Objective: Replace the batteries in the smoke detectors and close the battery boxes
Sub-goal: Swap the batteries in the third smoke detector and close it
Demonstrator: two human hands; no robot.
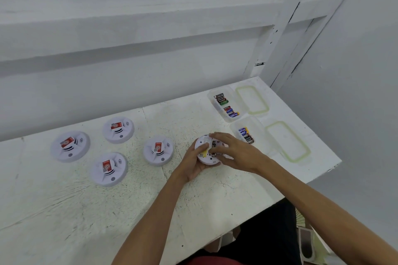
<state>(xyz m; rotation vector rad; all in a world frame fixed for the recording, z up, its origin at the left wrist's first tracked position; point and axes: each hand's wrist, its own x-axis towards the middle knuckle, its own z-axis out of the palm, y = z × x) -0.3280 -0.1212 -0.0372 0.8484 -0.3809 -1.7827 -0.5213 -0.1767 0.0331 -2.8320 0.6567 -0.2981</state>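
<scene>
Round white plastic smoke detector (202,142), centre right, left hand (193,163) curled round its rim; right hand (237,150) resting straight fingers atop

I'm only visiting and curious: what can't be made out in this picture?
Head view.
Battery bay of the held smoke detector: covered by fingers of the right hand; battery in or out unclear.
Labels of batteries in far box and near box: too small.
Floor objects: blurred, partly behind right forearm.

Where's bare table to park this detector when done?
Widest bare patch: near edge of the table, between the front-left detector and the left forearm. Also the left end. Crowded back right: battery boxes and lids beside the hands.
</scene>
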